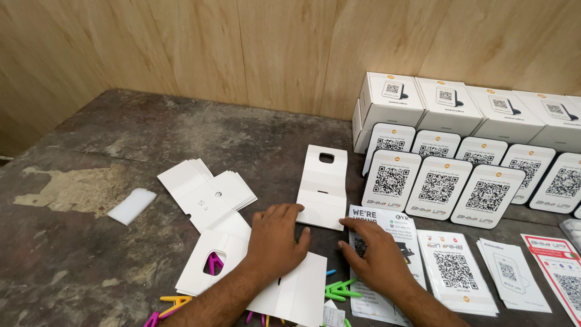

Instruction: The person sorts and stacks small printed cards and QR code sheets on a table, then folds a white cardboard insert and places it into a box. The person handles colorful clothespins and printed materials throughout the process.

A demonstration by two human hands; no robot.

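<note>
While flat, both hands (327, 245) on cardboard insert (322, 188).

2 hands (275, 239), 4 white boxes (392, 98) (back row).

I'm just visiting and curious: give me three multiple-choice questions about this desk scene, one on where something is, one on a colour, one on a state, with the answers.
1. Where does the left hand rest?
A. on a flat white card
B. on the stacked boxes
C. on the bare table

2. What colour are the small plastic pieces beside the right hand?
A. black
B. green
C. grey

3. How do the white code stands sit?
A. lying face down
B. propped up in rows
C. hanging on the wall

Answers: 1 A, the palm lies flat on the card. 2 B, they are bright green. 3 B, they lean upright in rows before the white boxes.
</note>
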